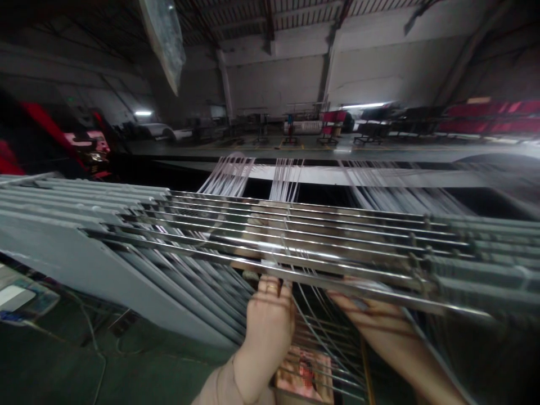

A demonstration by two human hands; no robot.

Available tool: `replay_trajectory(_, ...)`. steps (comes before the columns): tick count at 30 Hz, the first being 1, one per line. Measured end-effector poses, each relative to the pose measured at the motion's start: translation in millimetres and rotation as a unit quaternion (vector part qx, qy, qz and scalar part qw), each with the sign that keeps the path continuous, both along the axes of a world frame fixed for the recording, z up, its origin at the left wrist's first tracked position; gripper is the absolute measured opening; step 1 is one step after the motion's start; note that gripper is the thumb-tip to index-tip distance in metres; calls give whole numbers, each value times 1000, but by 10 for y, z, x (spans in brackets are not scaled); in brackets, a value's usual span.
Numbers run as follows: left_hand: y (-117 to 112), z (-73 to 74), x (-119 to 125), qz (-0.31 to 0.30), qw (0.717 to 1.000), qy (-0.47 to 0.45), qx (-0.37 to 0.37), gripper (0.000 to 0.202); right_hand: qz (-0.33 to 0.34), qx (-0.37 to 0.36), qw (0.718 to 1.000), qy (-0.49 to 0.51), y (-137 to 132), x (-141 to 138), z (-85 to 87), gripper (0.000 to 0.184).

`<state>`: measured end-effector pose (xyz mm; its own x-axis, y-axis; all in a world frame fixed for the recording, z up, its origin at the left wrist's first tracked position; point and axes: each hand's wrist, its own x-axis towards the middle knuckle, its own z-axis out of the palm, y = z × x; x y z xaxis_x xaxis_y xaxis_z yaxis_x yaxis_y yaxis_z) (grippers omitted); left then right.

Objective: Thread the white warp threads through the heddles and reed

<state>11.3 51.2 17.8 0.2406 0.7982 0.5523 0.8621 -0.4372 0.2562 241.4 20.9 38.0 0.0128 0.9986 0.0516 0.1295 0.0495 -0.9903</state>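
Observation:
Several bright steel rods [287,247] run side by side across the view, part of what looks like a loom's heddle frames. My left hand [269,320], with a ring on one finger, comes up from below and curls over the front rod [295,275]. My right hand [379,332] reaches in from the lower right, and its fingers pass under that same rod, their tips hidden behind it. Pale bundles of warp yarn [230,177] stretch away beyond the rods. A beige patch shows through the rods, too unclear to identify.
Grey slatted panels [84,242] flank the rods on the left, with more [485,264] on the right. Thin wires and a blurred printed card [304,374] lie below my hands. Cables cross the dark floor at lower left. Red machinery [63,135] stands to the left.

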Motion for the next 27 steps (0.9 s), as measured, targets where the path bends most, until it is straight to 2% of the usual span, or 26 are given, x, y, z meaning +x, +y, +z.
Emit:
replay_trajectory(3,58,15,37,-47,999,-26,3,37,2,-2,1000,1,-20,-51,87,24)
replay_trajectory(5,64,155,8,-103,985,-115,-69,41,7,1,1000,4,-3,-84,164,21)
replay_trajectory(6,48,248,-17,-141,962,-189,-138,40,6,4,1000,4,7,-100,202,21)
replay_trajectory(8,-24,422,-77,-191,873,-351,-280,31,-3,13,1000,0,18,-140,272,19)
replay_trajectory(10,-120,509,-127,-182,792,-472,-342,25,-17,22,1000,-8,8,-198,332,15)
replay_trajectory(11,-163,510,-143,-168,767,-509,-353,24,-25,27,999,-13,-2,-234,358,15)
replay_trajectory(13,-215,452,-154,-146,751,-528,-370,27,-41,38,998,-21,-25,-307,398,15)
replay_trajectory(15,-211,381,-150,-136,763,-487,-403,31,-51,47,997,-28,-38,-365,421,18)
replay_trajectory(17,-176,372,-145,-126,798,-437,-395,29,-51,53,997,-34,-35,-399,420,18)
replay_trajectory(20,-161,487,-120,-139,850,-411,-298,23,-45,58,996,-40,0,-437,362,20)
replay_trajectory(23,-228,578,-47,-188,895,-350,-204,21,-41,61,997,-39,44,-476,274,24)
replay_trajectory(25,-258,543,-3,-200,920,-285,-179,23,-39,61,997,-32,49,-453,243,25)
replay_trajectory(27,-241,452,1,-169,928,-282,-176,23,-42,60,997,-18,20,-359,253,26)
